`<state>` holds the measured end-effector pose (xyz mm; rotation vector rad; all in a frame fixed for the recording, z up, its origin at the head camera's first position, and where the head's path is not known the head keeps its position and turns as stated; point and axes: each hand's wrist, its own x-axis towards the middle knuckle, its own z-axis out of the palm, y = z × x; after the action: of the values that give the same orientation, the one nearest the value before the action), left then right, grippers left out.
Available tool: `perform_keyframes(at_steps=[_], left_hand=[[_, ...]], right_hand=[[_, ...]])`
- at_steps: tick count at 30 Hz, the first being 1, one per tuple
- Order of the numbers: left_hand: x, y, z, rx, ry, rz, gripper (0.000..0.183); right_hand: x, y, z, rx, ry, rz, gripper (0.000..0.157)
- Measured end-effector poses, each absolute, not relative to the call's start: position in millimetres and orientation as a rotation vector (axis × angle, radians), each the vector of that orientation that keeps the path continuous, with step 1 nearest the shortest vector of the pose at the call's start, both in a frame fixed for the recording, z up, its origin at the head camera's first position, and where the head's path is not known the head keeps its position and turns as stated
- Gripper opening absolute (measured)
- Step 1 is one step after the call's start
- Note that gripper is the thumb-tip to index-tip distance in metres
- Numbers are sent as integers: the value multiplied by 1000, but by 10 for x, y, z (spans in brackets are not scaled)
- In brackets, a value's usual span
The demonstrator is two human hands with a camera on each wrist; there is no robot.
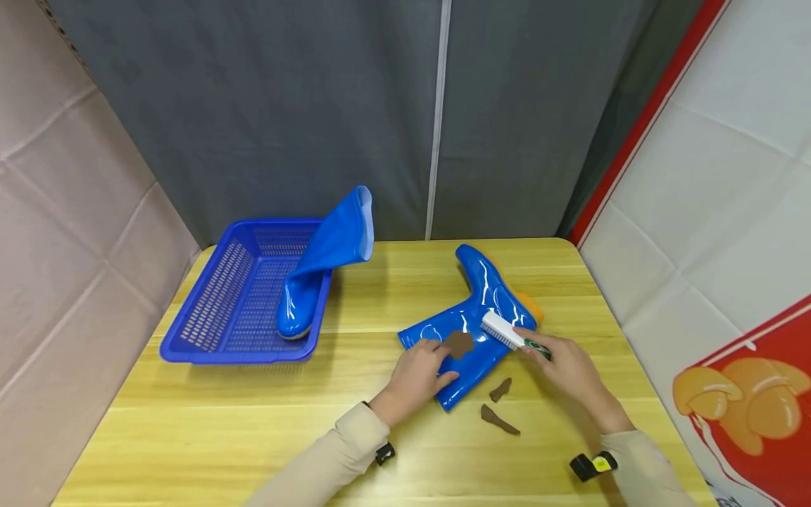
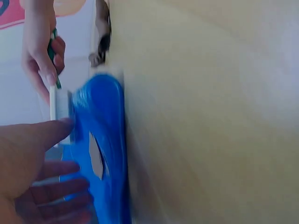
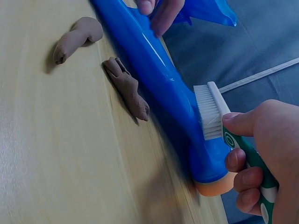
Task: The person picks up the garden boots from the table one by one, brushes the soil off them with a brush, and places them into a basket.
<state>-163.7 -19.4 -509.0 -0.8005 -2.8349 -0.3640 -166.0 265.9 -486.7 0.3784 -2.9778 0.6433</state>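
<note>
My right hand [image 1: 570, 366] grips a brush [image 1: 507, 332] against a boot [image 1: 491, 289] lying on its side on the table [image 1: 241, 436]; my left hand [image 1: 413, 380], fingers loosely spread, rests on the boot by a brown patch [image 1: 460, 345]. Two brown lumps [image 1: 500, 390] lie nearby; another boot [image 1: 329, 239] leans in the basket [image 1: 237, 357].

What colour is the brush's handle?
The brush handle is green with white parts; the right wrist view shows it best.
</note>
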Motion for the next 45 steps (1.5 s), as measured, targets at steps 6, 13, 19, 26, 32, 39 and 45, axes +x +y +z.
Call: perform_keyframes(at_steps=[6, 13, 19, 26, 32, 39, 45], left_hand=[[-1697, -292, -5181, -734, -3021, -212, 99], [-1708, -324, -5264, -762, -3083, -131, 107], [-1748, -408, -5310, -746, -3140, -85, 115], [-1767, -426, -5309, -763, -3242, -80, 117], [-1779, -388, -5275, -755, -3293, 9, 117], [-1760, -374, -5184, -740, -3287, 27, 116], [-1789, -392, -5209, -737, -3292, 44, 118]], right_hand=[[-1667, 2663, -4879, 362, -2986, 648, 38], [-1687, 2591, -4886, 391, -2992, 633, 38], [-1718, 2471, -4854, 404, -3024, 546, 38], [-1824, 2231, -4810, 474, -3040, 405, 38], [-1895, 2016, -4848, 531, -3043, 337, 36], [-1841, 1899, -4911, 519, -3072, 373, 37], [-1729, 1967, -4849, 571, -3088, 382, 37]])
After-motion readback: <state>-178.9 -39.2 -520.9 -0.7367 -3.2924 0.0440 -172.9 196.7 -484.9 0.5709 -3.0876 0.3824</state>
